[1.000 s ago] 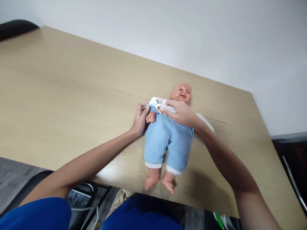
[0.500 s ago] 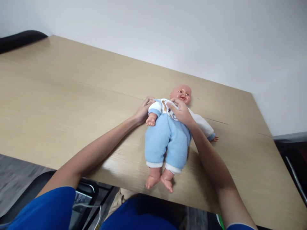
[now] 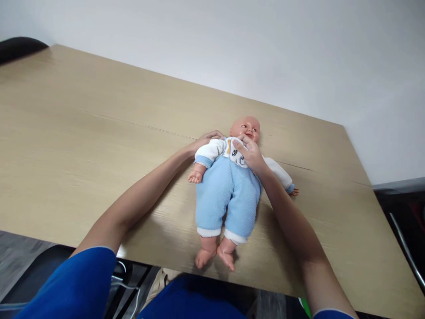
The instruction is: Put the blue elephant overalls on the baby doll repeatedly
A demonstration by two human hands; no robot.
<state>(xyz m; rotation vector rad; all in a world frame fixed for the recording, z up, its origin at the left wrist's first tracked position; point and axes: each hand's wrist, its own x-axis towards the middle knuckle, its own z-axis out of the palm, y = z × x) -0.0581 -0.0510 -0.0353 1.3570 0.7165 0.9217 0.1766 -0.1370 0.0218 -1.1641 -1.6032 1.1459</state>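
Observation:
A baby doll [image 3: 245, 126] lies on its back on the table, head away from me and bare feet toward me. It wears a fuzzy outfit [image 3: 215, 190] with light blue trousers, white sleeves with blue cuffs, and an animal face on the chest. My right hand [image 3: 250, 154] is at the upper chest, just under the chin, its thumb and fingers closed on the cloth. At the shoulder on the left side of the view, my left hand [image 3: 210, 139] is bent over the top of the outfit; the sleeve hides part of it.
The wooden table [image 3: 99, 155] reaches a pale wall [image 3: 212, 44] at the back. Black chairs show at the far left corner [image 3: 20, 48] and beside my left sleeve [image 3: 36, 274]. A dark object with a metal bar [image 3: 403, 241] stands past the right edge.
The doll's arm on the left has swung outward, away from its body. My left hand now reaches further over that shoulder. My right hand stays at the chest; the view has shifted slightly.

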